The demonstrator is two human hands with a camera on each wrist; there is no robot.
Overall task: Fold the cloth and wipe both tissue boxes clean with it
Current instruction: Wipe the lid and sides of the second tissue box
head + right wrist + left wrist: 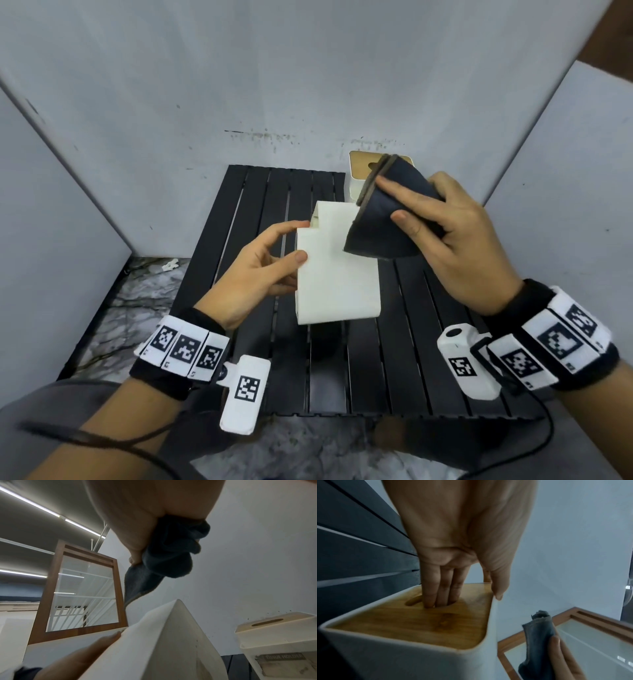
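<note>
Tissue box [337,274], smooth white rectangular shell with wooden slotted lid, lifted above black slatted counter [404,342]. Left hand [253,274] grips it, fingers [440,596] hooked into slot. Right hand [455,233] clamps folded dark terry cloth [383,219] just over box. Second tissue box [356,174] stands farther back.

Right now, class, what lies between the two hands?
In the head view, the white tissue box lies between them: the left hand grips its side, and the right hand holds the folded dark cloth against it.
</note>
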